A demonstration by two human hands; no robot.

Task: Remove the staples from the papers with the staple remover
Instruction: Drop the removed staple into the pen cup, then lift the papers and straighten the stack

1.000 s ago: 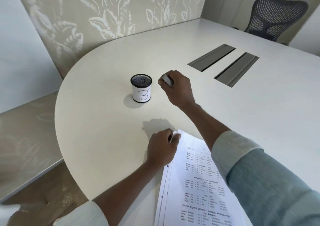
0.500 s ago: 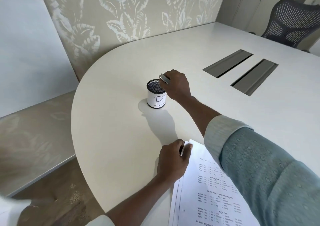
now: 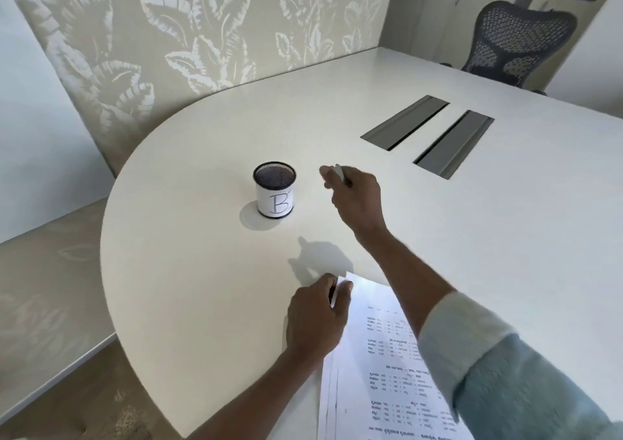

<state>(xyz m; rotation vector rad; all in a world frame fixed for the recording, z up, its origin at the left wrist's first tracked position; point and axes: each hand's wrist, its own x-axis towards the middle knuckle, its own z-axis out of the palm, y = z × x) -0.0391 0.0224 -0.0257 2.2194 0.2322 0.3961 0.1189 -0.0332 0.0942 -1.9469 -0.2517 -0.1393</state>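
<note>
A stack of printed papers lies at the near edge of the white table. My left hand rests on the stack's top left corner and pinches it. My right hand hovers above the table, to the right of a black mesh cup with a white label marked "B". It is closed on a small silvery staple remover, whose tip sticks out past the fingers and is blurred. Whether a staple is in the remover's jaws I cannot see.
Two grey cable slots are set into the table at the far right. A dark mesh office chair stands behind the table. A leaf-patterned partition runs along the far edge. A lower beige surface is on the left.
My right hand, which was over the rim of the cup half a second ago, has pulled back to the right, away from it. My left hand stays on the paper corner.
</note>
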